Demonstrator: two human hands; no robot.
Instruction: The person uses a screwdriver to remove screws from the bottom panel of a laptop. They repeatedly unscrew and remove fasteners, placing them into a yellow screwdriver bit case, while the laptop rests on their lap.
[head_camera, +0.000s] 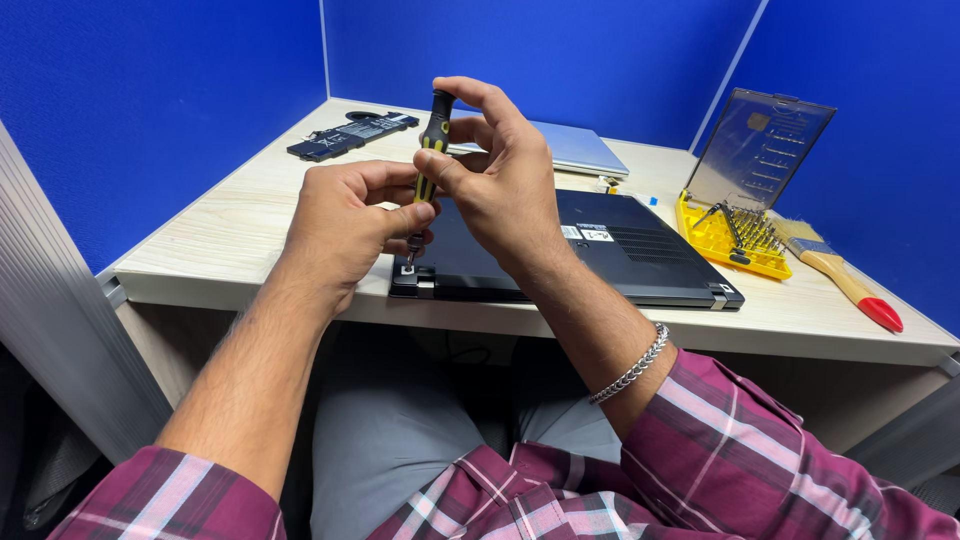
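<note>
A black laptop (620, 255) lies bottom side up near the desk's front edge. A black and yellow screwdriver (433, 135) stands upright over its near left corner, the tip at the hinge bracket (409, 268). My left hand (345, 225) pinches the lower shaft of the screwdriver. My right hand (500, 175) grips the handle from above, forefinger curled over the top. A silver chain bracelet sits on my right wrist.
A yellow bit tray with an upright clear lid (735, 235) stands right of the laptop, a wooden brush with a red handle tip (840, 275) beside it. A black flat battery pack (350, 135) lies at the back left, a silver laptop (585, 150) behind. Blue partition walls surround the desk (230, 240).
</note>
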